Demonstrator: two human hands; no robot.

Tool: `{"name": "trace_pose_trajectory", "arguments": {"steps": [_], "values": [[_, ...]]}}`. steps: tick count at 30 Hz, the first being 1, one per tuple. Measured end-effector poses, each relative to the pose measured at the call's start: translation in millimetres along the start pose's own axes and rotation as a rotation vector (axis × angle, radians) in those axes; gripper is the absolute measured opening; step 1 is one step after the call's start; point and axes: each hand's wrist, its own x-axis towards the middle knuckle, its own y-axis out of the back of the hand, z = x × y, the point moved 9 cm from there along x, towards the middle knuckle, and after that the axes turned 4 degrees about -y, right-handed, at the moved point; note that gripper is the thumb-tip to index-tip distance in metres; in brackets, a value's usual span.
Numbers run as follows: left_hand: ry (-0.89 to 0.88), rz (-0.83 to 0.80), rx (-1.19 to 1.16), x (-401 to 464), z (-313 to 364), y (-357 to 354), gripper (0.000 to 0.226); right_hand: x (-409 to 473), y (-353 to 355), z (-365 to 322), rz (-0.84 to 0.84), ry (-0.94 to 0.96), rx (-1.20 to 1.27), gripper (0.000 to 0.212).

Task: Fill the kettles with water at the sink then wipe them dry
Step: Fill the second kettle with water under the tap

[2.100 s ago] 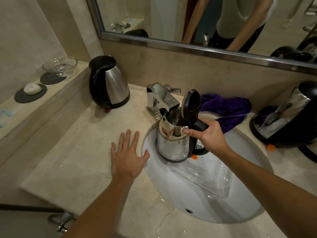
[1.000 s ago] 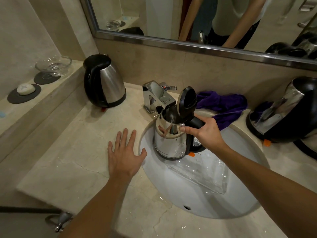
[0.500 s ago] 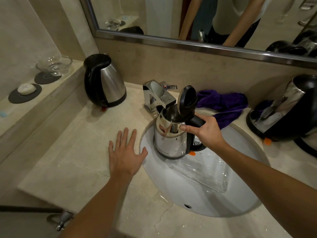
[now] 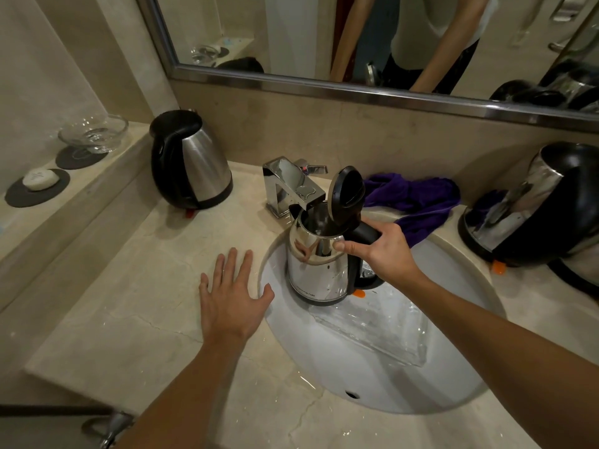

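A steel kettle (image 4: 316, 270) with its black lid (image 4: 346, 191) flipped up sits in the white sink (image 4: 372, 377), its mouth under the chrome faucet (image 4: 287, 186). My right hand (image 4: 382, 251) grips its black handle. My left hand (image 4: 231, 296) rests flat on the counter by the sink's left rim. A second kettle (image 4: 191, 160), lid down, stands at the back left. A third kettle (image 4: 534, 205) stands at the right edge. A purple cloth (image 4: 418, 197) lies behind the sink.
A clear plastic tray (image 4: 382, 328) lies inside the sink basin below the kettle. On the left ledge stand a glass dish (image 4: 94, 132) and a white soap (image 4: 40, 179) on dark coasters. A mirror runs along the back wall above the beige stone counter (image 4: 129, 306).
Hardly anything differs: the kettle stays under the faucet in my right hand, and my left hand stays flat on the counter. The view has shifted slightly.
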Motion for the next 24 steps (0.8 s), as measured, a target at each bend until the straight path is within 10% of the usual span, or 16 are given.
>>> {"name": "trace_pose_trajectory", "arguments": {"steps": [24], "values": [[0.001, -0.015, 0.037, -0.4, 2.3, 2.1, 0.082, -1.4, -0.6, -1.4, 0.006, -0.020, -0.019, 0.039]]}}
